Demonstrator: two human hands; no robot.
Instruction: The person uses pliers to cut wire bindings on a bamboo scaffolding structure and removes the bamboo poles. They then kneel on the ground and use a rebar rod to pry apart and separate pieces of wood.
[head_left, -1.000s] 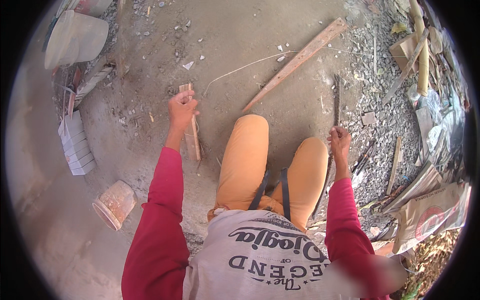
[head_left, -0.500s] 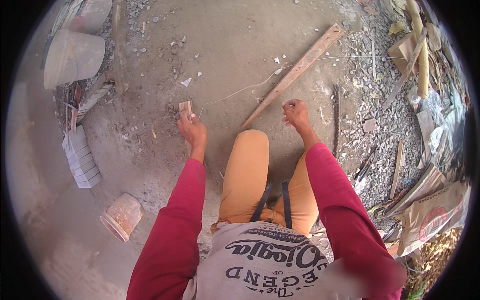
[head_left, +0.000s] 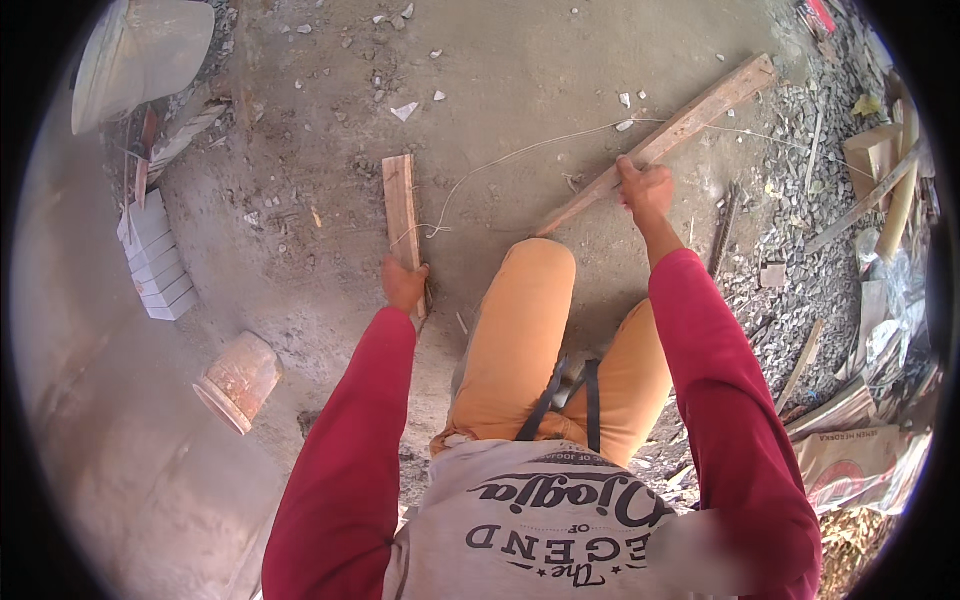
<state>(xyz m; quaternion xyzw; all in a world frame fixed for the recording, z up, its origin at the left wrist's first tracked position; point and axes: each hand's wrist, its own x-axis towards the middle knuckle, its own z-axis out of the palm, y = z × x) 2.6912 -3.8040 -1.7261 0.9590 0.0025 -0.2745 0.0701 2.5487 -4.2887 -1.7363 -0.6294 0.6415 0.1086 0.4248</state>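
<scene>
While I watched from far off through the head camera, the left hand [head_left: 405,285] had its fingers curled around the near part of a short wooden piece [head_left: 399,195], most of which jutted ahead of them. A thin pale string [head_left: 520,152] crossed that wood just beyond the fingers, then arced over the dirt ground [head_left: 480,80] toward the other side. The right hand [head_left: 648,188] was grasping a long tapered board [head_left: 708,105] partway along: the wide end stretched forward and right of those fingers, the narrow tip back and left, near the orange-trousered knee [head_left: 540,265]. Whether the board was off the ground, I could not tell. Right of the right fingers lay a dark rod [head_left: 727,225], beside gravel [head_left: 790,195]. Behind the left fingers, well to their left, I saw a dirt-smeared bucket [head_left: 240,380].
</scene>
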